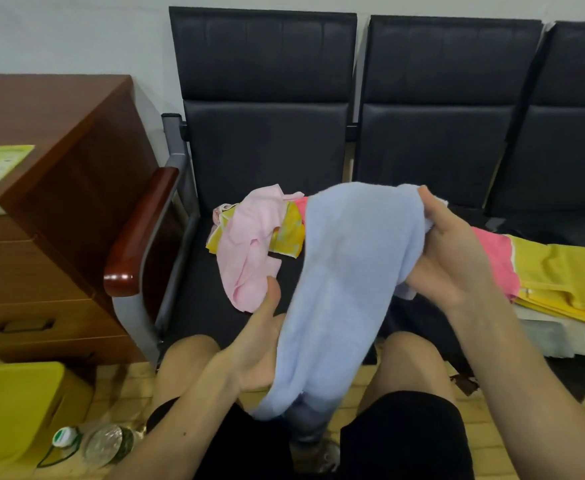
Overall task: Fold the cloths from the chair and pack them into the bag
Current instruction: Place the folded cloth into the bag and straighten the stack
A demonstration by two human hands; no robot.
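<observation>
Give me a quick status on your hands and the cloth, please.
Right hand grips light blue towel; left hand under it, fingers hidden. Towel held above chair seat, not yet folded. Pink cloth loose on seat; nothing blocking.
</observation>
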